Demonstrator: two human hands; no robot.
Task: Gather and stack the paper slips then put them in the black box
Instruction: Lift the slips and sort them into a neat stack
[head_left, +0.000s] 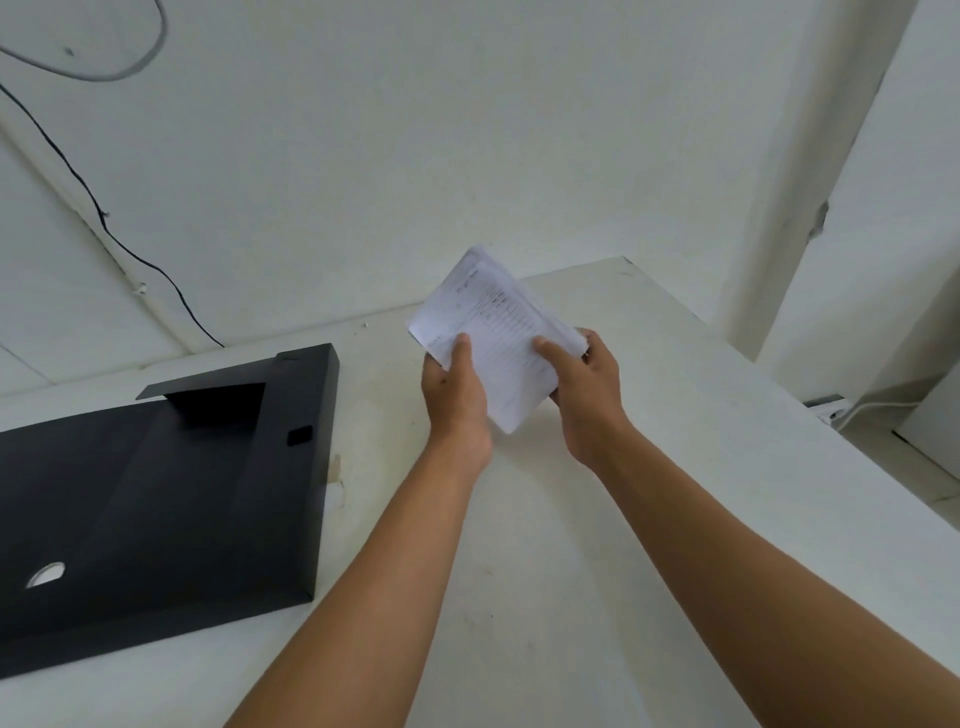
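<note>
White table (597, 545) w/ black box (156, 519).

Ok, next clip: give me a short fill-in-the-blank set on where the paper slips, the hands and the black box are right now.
1. The stack of paper slips is held by ____ hands, the left hand and the right hand.
2. The black box lies to the person's ____ on the table.
3. The black box's lid is ____.

Missing words: both; left; open
</note>
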